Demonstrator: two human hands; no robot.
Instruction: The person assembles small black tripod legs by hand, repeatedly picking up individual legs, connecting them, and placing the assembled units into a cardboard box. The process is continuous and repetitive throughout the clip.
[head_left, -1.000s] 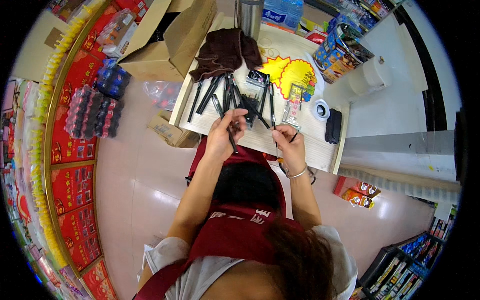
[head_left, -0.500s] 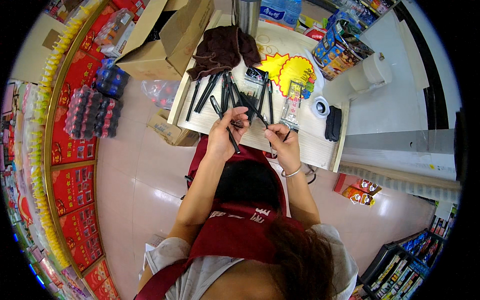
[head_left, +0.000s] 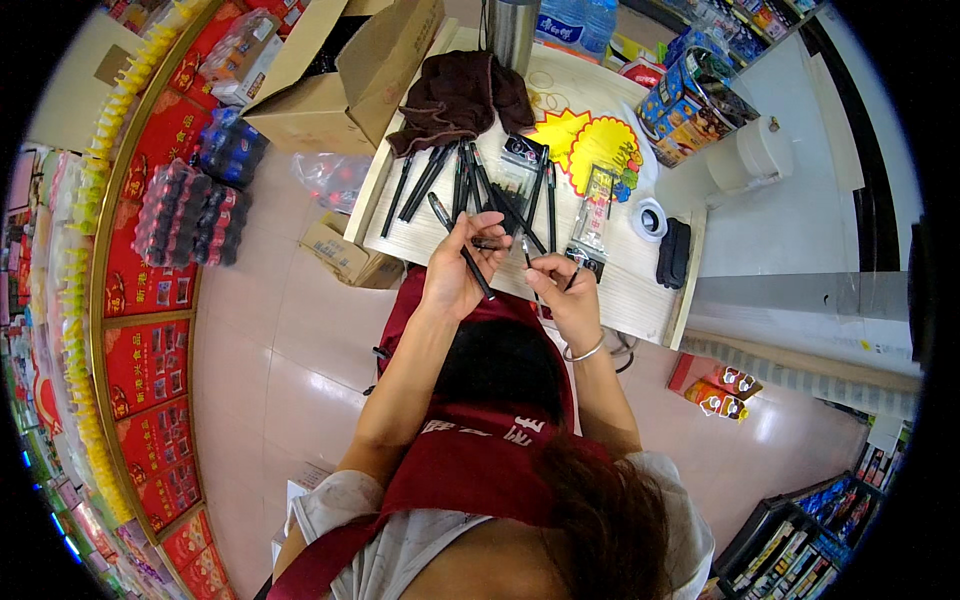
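Note:
My left hand [head_left: 460, 268] is closed around a black pen [head_left: 478, 274], which slants across the palm. Another small dark piece shows at its fingertips, too small to name. Just to the right, my right hand [head_left: 566, 298] pinches a thin pen refill [head_left: 527, 252] with a pale tip. A short black piece also sticks out between those fingers. Both hands are over the near edge of a pale wooden table [head_left: 375, 217]. Several black pens [head_left: 424, 184] lie loose beyond them, some around a clear packet [head_left: 513, 178]. Another clear packet [head_left: 593, 222] lies beyond my right hand.
A brown cloth [head_left: 455, 98] and a steel flask [head_left: 511, 35] are at the back. Yellow price tags [head_left: 597, 150], a white tape roll [head_left: 649, 219] and a black case [head_left: 674, 253] lie at right. Left of the table stands an open cardboard box [head_left: 310, 120].
My right hand has drawn slightly apart from the left, and the refill's tip now shows between them. The pen stays in my left hand. The whole view has shifted slightly.

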